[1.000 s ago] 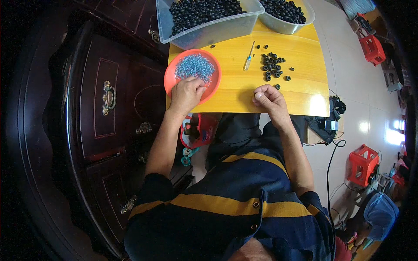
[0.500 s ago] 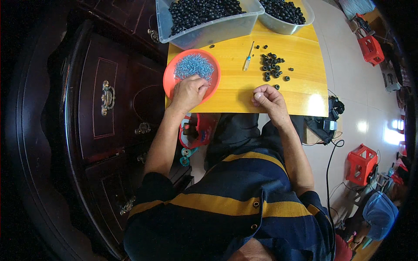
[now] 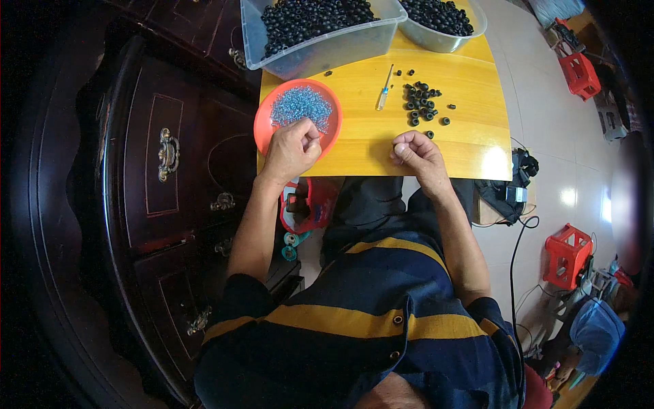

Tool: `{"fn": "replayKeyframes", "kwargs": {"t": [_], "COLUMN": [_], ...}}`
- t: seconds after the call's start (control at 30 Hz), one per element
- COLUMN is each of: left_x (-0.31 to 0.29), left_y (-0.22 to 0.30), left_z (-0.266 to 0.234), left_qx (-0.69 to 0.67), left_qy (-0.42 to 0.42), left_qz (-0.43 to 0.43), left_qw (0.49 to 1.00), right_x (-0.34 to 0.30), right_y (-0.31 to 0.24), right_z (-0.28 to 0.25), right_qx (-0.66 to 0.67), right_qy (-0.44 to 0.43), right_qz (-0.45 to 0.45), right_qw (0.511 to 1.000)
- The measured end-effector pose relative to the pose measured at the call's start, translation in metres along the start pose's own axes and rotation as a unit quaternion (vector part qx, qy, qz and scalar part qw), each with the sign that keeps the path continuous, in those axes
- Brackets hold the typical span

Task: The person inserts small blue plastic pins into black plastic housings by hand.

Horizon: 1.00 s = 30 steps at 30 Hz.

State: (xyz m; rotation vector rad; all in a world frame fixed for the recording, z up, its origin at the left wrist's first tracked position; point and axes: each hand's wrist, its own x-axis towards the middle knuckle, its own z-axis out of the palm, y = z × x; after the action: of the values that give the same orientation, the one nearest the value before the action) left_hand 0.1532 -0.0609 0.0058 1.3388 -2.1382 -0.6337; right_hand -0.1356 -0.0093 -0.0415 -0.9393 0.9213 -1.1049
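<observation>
My left hand (image 3: 291, 151) is over the near part of an orange-red plate (image 3: 260, 138), its thumb and fingers drawn together at the edge of a heap of tiny bluish, shiny pieces (image 3: 301, 106). Whether a piece is between those fingertips is hidden. Near the table's front edge, my right hand (image 3: 421, 158) is closed in a pinch, with a bit of something dark at the fingertips, too small to name. Just beyond it lie several small black ring-shaped parts (image 3: 415, 114). A small screwdriver (image 3: 382, 99) with a clear bluish handle lies between the plate and these parts.
A clear plastic bin (image 3: 334, 51) and a round bowl (image 3: 446, 44), both full of black parts, stand at the back of the yellow table (image 3: 361, 146). Dark wooden drawers (image 3: 163, 204) flank the left side. Red stools (image 3: 569, 255) stand on the floor at right.
My left hand has drawn slightly back toward me from the bluish heap, its fingers still together. My right hand keeps its pinch in nearly the same place. The whole view has shifted slightly.
</observation>
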Motion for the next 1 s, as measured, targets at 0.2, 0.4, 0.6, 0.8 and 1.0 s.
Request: {"fn": "replayKeyframes", "kwargs": {"t": [0.2, 0.4, 0.6, 0.8, 1.0], "left_x": [0.003, 0.004, 0.009, 0.012, 0.013], "left_y": [0.034, 0.064, 0.089, 0.104, 0.112], "left_z": [0.009, 0.029, 0.047, 0.06, 0.069], "left_qx": [-0.101, -0.15, -0.214, -0.242, -0.254], "left_qy": [0.021, 0.014, -0.007, -0.025, -0.025], "left_qz": [-0.018, 0.003, 0.02, 0.011, 0.008], "left_qw": [0.995, 0.989, 0.977, 0.97, 0.967], "right_x": [-0.004, -0.014, -0.022, -0.027, -0.029], "right_y": [0.0, -0.004, -0.012, -0.013, -0.012], "right_z": [0.002, 0.004, 0.005, -0.001, -0.006], "right_qx": [0.039, 0.041, 0.081, 0.109, 0.154], "right_qy": [0.007, 0.028, 0.034, 0.024, 0.025], "right_qz": [0.007, 0.003, 0.004, 0.007, 0.005], "right_qw": [0.999, 0.999, 0.996, 0.994, 0.988]}}
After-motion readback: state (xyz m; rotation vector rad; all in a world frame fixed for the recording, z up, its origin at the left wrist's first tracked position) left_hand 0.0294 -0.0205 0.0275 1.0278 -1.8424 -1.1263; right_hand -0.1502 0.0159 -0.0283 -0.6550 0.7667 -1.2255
